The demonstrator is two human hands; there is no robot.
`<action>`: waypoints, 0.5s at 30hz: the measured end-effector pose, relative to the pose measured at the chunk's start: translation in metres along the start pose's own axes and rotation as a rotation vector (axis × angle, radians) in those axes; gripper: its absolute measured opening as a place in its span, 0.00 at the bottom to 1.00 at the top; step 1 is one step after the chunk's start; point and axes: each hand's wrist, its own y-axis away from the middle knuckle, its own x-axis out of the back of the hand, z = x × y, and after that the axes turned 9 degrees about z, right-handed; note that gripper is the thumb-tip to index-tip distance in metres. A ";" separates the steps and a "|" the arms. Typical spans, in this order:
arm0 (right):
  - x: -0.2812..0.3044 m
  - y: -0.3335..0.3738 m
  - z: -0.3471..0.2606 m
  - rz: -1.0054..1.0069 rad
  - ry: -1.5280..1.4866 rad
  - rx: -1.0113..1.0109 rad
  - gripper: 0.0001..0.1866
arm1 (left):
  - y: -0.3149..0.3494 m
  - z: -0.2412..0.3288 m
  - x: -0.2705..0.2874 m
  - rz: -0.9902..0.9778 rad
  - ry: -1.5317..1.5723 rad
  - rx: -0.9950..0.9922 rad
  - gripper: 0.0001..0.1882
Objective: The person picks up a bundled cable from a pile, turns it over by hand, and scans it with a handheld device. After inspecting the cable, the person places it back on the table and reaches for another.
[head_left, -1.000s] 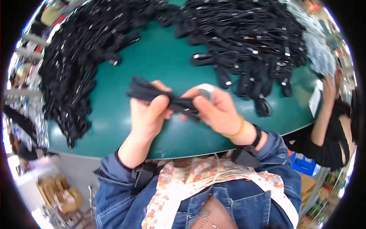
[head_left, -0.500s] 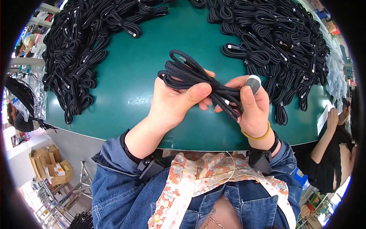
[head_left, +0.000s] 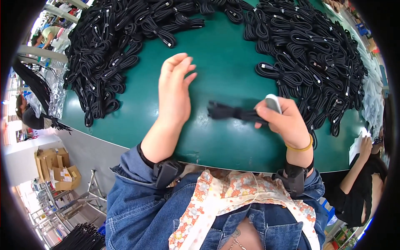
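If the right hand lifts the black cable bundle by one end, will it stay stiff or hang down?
The cable bundle probably droops: it is thin coiled cord, held at one end by the right hand. It looks light. Likely not slippery.

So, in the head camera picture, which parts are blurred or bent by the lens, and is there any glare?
In the head view, the black cable bundle in the right hand is smeared by motion blur, while the open left hand is sharp. The green table edge curves from fisheye distortion, and black corners frame the picture. Soft sheen shows on the table, with no hard glare.
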 end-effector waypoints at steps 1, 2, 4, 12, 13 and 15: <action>0.003 -0.001 -0.002 -0.039 0.083 -0.094 0.10 | -0.005 0.004 0.005 0.076 -0.029 0.013 0.17; 0.008 0.000 -0.003 -0.036 0.079 -0.083 0.10 | -0.010 0.007 0.009 0.068 -0.032 0.004 0.17; 0.022 -0.003 -0.001 0.076 -0.076 -0.056 0.11 | -0.021 0.010 0.017 0.076 -0.250 -0.007 0.18; 0.033 -0.007 -0.004 0.511 -0.799 0.427 0.15 | -0.106 -0.005 0.029 0.497 -0.889 -0.287 0.33; 0.032 -0.009 -0.001 0.510 -0.793 0.436 0.15 | -0.105 -0.006 0.019 0.547 -0.999 -0.298 0.30; 0.021 -0.011 0.006 0.458 -0.727 0.333 0.15 | -0.102 -0.007 0.005 0.656 -1.219 -0.318 0.24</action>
